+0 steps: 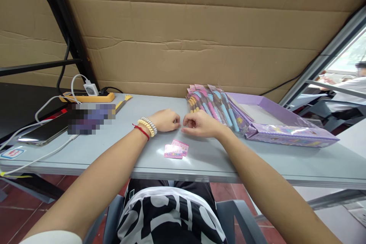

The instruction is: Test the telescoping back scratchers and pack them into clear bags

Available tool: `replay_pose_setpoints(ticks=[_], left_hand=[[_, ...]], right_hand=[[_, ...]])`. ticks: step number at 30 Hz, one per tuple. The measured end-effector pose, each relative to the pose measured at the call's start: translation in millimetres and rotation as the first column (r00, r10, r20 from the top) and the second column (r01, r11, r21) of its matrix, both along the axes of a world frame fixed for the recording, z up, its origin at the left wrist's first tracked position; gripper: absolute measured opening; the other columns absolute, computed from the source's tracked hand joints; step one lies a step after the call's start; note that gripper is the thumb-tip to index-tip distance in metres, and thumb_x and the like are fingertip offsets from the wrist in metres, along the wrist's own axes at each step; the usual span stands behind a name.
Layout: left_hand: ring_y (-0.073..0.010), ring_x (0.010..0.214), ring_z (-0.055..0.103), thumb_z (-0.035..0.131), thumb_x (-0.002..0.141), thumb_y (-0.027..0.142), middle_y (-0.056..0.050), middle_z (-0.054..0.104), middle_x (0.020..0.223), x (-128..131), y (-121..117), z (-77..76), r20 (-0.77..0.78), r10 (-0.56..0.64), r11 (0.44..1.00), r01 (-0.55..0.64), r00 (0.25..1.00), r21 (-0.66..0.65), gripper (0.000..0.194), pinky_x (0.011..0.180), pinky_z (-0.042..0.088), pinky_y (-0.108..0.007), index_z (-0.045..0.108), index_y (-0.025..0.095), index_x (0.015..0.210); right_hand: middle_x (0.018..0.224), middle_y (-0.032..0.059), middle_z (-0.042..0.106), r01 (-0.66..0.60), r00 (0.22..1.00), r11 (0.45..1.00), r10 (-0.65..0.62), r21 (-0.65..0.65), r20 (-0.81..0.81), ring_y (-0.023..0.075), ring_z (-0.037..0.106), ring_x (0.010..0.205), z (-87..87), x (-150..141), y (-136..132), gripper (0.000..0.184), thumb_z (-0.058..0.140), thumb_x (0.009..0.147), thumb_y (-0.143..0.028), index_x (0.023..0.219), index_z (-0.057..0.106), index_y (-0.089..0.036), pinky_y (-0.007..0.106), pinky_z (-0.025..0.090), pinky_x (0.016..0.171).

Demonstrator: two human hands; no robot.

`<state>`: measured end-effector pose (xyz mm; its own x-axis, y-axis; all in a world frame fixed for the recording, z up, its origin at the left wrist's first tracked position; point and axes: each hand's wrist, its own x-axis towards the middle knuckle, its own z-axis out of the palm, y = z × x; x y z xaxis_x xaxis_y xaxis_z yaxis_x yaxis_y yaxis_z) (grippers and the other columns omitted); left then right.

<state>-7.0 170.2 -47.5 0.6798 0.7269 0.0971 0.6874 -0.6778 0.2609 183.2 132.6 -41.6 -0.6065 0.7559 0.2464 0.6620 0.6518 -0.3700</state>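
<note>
My left hand (pixel 164 120) rests on the grey table with its fingers curled in, wearing coiled bands and a red string at the wrist. Close beside it, my right hand (pixel 200 124) is loosely curled, thumb near the index finger. Nothing shows in either hand. Two small pink cards (pixel 173 151) overlap on the tabletop just in front of my hands. Behind my right hand lies a fanned pile of pens (pixel 213 105) in clear plastic sleeves, with pink, blue and yellow bodies. To their right sits an open purple carton (pixel 288 135) with a printed front flap.
At left lie a dark phone (pixel 48 129), white cables and a yellow pen-like stick (pixel 123 103). A yellow power strip (pixel 105 97) holds a white charger (pixel 91 88). Cardboard (pixel 200 26) walls the back. Another person (pixel 347 84) sits at far right.
</note>
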Motion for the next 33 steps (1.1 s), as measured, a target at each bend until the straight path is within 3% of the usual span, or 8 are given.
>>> replay_pose_setpoints(ticks=[8,14,17,24,26,30,33], left_hand=[[-0.0189,0.067,0.059,0.051,0.079,0.039,-0.004,0.069,0.078,0,3,-0.4,-0.102,0.024,0.997,-0.031,0.994,-0.067,0.024,0.056,0.036,-0.028,0.067,0.022,0.085],[-0.0204,0.077,0.062,0.054,0.075,0.037,-0.004,0.070,0.088,0,5,-0.8,-0.155,0.029,0.997,-0.041,0.987,-0.073,0.024,0.060,0.041,-0.028,0.066,0.023,0.090],[-0.0204,0.077,0.062,0.052,0.075,0.037,-0.004,0.070,0.088,0,5,-1.4,-0.153,0.040,0.996,-0.052,0.987,-0.076,0.024,0.060,0.041,-0.028,0.065,0.024,0.089],[-0.0197,0.074,0.061,0.048,0.079,0.042,-0.004,0.070,0.085,1,2,0.1,-0.164,0.041,0.997,-0.051,0.986,-0.056,0.027,0.058,0.038,-0.028,0.064,0.023,0.090],[-0.0193,0.073,0.060,0.047,0.079,0.041,-0.004,0.070,0.085,0,1,1.3,-0.164,0.040,0.997,-0.051,0.986,-0.058,0.027,0.058,0.038,-0.028,0.064,0.023,0.090],[-0.0192,0.075,0.061,0.048,0.079,0.040,-0.004,0.070,0.087,1,0,2.7,-0.163,0.034,0.996,-0.047,0.986,-0.079,0.026,0.059,0.039,-0.028,0.064,0.023,0.090],[-0.0195,0.076,0.061,0.048,0.079,0.041,-0.004,0.070,0.088,1,0,2.2,-0.166,0.032,0.997,-0.044,0.986,-0.068,0.027,0.059,0.039,-0.028,0.064,0.023,0.090]], right_hand=[[0.057,-0.0035,0.051,-0.046,0.989,0.974,0.076,-0.224,0.130,0.0067,0.040,0.050,1.3,-15,-10,0.047,0.078,0.056,-0.057,0.068,0.059,-0.016,0.022,0.025,0.049],[0.067,-0.0023,0.056,-0.001,0.963,0.979,0.056,-0.202,0.265,0.0092,0.044,0.057,-4.8,-25,-11,0.065,0.076,0.050,-0.068,0.090,0.061,-0.019,0.022,0.025,0.052],[0.071,-0.0010,0.058,0.029,0.956,0.975,0.037,-0.221,0.291,0.0098,0.045,0.058,-4.8,-23,-9,0.062,0.074,0.057,-0.067,0.096,0.061,-0.020,0.022,0.026,0.052],[0.076,0.0024,0.062,0.059,0.956,0.982,-0.003,-0.182,0.294,0.0101,0.048,0.060,-5.3,-17,-6,0.029,0.058,0.082,-0.045,0.091,0.064,-0.018,0.023,0.029,0.055],[0.076,0.0032,0.062,0.063,0.954,0.986,-0.014,-0.155,0.300,0.0102,0.047,0.060,-5.6,-18,-6,0.031,0.052,0.086,-0.047,0.087,0.063,-0.018,0.024,0.028,0.055],[0.077,0.0027,0.061,0.058,0.952,0.985,-0.006,-0.161,0.305,0.0108,0.045,0.060,-4.9,-19,-7,0.052,0.063,0.071,-0.065,0.092,0.063,-0.018,0.024,0.027,0.053],[0.077,0.0012,0.060,0.053,0.953,0.984,0.000,-0.168,0.302,0.0110,0.046,0.061,-4.7,-19,-6,0.052,0.071,0.064,-0.062,0.093,0.063,-0.019,0.024,0.028,0.054]])
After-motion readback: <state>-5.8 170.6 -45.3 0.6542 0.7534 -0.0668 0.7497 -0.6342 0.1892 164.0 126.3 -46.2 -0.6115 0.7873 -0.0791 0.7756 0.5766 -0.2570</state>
